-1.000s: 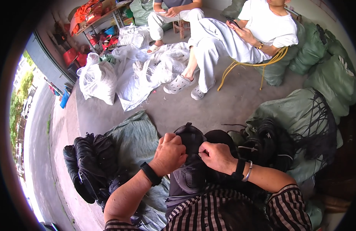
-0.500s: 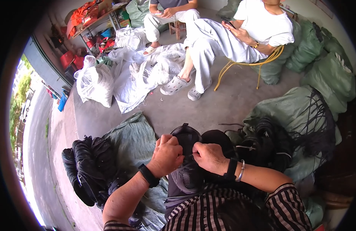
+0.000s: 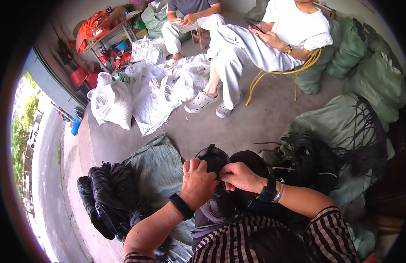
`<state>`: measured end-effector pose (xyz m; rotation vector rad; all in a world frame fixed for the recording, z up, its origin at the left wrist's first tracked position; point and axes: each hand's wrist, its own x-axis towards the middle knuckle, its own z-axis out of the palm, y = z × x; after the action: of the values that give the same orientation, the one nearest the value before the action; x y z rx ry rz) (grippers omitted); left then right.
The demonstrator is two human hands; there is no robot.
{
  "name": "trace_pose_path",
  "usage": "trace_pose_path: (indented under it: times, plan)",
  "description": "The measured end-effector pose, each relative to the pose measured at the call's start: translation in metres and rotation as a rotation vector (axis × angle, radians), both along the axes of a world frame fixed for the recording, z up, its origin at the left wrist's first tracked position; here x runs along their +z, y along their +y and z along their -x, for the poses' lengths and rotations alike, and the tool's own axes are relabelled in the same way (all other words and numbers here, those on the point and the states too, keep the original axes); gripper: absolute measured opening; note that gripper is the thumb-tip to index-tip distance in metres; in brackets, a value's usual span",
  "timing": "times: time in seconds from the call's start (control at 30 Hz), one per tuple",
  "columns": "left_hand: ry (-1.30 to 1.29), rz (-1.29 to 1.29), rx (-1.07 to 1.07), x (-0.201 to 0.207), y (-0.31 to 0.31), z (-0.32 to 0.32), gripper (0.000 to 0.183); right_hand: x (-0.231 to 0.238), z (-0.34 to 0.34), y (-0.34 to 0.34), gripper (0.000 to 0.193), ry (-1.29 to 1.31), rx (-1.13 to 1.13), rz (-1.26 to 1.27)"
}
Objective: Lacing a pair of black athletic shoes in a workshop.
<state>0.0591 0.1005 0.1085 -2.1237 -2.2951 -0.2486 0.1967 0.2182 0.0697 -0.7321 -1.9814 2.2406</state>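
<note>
A black shoe (image 3: 217,209) lies across my lap, its padded opening and heel loop pointing away from me. My left hand (image 3: 197,184) is closed over the left side of the shoe, by its opening. From the other side my right hand (image 3: 243,177) pinches at the shoe's lacing area. The fingertips of both hands nearly meet there. Whatever lies between the right fingertips is hidden. Right beside it is another dark, rounded piece (image 3: 249,163), partly covered by my right hand.
Bundled black shoes (image 3: 107,193) lie at left beside a green woven sack (image 3: 157,160). More black shoes (image 3: 306,164) and a sack with dark laces (image 3: 343,118) are at right. Ahead, a seated person (image 3: 295,26) holds a phone; another sits behind. White bags (image 3: 110,103) stand left.
My hands have shifted slightly on the shoe, and the right fingertips sit closer to the left hand. The whole view has tilted a little. The shoe stays on my lap.
</note>
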Motion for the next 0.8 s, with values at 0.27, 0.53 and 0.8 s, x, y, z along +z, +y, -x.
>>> trace_pose_path:
  times: [0.27,0.53,0.8]
  plan:
    - [-0.535,-0.016,0.194,0.015,-0.025,-0.002,0.02,0.015,-0.024,-0.007,0.027,0.076,0.088,-1.08]
    - [-1.281,0.436,0.334,0.011,-0.022,0.009,0.027,0.009,-0.02,-0.006,0.016,0.109,-0.007,-0.824]
    - [-1.973,-0.421,0.193,0.007,-0.066,0.054,0.03,0.028,-0.044,0.021,0.014,-0.119,0.221,-0.341]
